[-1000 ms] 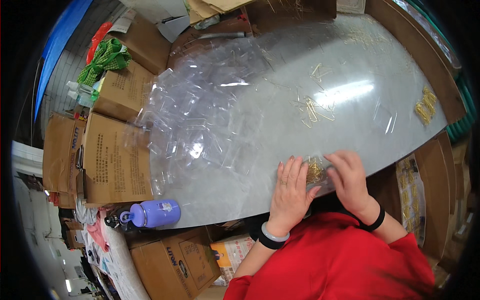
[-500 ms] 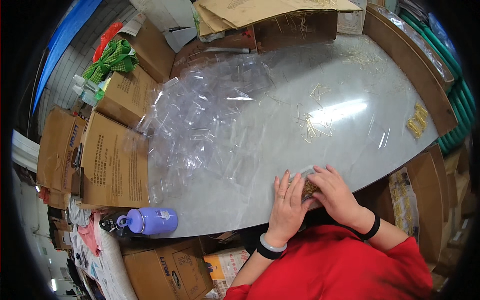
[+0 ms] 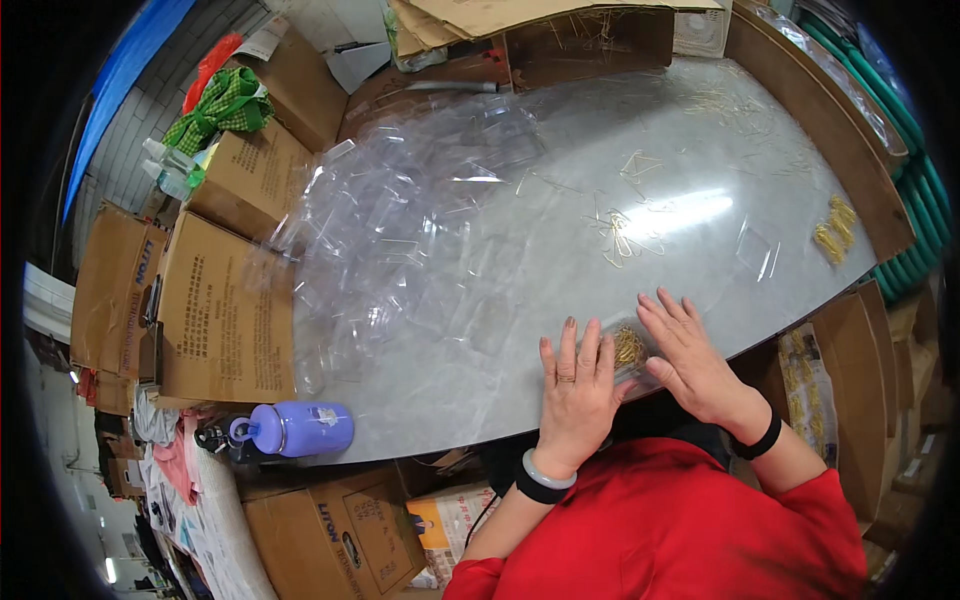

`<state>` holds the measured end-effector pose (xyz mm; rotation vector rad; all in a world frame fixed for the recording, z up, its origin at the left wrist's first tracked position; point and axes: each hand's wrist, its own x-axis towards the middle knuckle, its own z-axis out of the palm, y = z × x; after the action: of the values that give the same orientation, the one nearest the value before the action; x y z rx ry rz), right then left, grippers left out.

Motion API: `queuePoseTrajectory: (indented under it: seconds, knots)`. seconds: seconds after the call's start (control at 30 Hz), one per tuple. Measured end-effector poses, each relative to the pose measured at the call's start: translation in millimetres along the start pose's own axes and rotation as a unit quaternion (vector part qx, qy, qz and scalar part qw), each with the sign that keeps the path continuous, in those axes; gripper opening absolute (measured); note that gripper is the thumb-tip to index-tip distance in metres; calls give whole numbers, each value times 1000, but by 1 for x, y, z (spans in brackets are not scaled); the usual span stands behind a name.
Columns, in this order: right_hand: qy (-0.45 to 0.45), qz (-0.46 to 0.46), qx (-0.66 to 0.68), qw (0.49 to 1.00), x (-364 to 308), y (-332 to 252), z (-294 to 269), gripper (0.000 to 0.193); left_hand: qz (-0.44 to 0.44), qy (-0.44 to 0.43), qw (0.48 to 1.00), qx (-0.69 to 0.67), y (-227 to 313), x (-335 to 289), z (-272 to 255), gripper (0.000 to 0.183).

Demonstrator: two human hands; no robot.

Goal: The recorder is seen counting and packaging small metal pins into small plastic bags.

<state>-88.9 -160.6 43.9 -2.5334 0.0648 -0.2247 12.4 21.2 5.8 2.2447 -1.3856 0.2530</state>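
Observation:
A small clear plastic box (image 3: 652, 338) packed with gold-coloured bent wire pieces (image 3: 628, 347) lies at the table's front edge, between my two hands. My left hand (image 3: 580, 398) is on its left side, palm down, fingers stretched out and apart. On the other side my right hand (image 3: 692, 362) is stretched flat, its fingers pointing up and away to the left. Both thumbs come close to the box's near side; whether they touch it I cannot tell. Farther off, a loose cluster of gold wire pieces (image 3: 622, 237) is scattered on the grey table (image 3: 540, 270).
A large heap of clear plastic boxes (image 3: 400, 230) covers the table's left part. Bundled gold wire pieces (image 3: 835, 230) lie near the right edge. A purple bottle (image 3: 310, 428) stands at the front left. Cardboard boxes (image 3: 228, 310) line the left side; a cardboard strip (image 3: 820, 130) borders the right.
My hands have moved apart, uncovering the gold wire pieces in the box. The right hand's fingers have straightened, and the left hand's have spread.

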Motion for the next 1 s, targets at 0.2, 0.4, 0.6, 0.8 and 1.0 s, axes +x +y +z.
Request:
queuePoseTrajectory:
  seconds: [0.2, 0.4, 0.6, 0.8, 1.0]
  knots:
    - [18, -21, -64, 998, -9, -11, 12, 52, 4, 8, 1000, 23, -1, 0, 3, 64]
    - [120, -11, -41, 992, -10, -13, 27, 36, 1, 11, 1000, 9, 1, 1, 3, 62]
    - [82, -25, -106, 991, -10, -13, 26, 46, -6, 11, 999, 34, 2, 0, 3, 58]
    - [82, -30, -46, 995, 2, -16, 26, 54, -4, 7, 998, 60, 0, 0, 2, 56]
    - [45, -43, -49, 997, 5, -11, 32, 61, -9, 63, 991, -118, -7, -2, -3, 90]
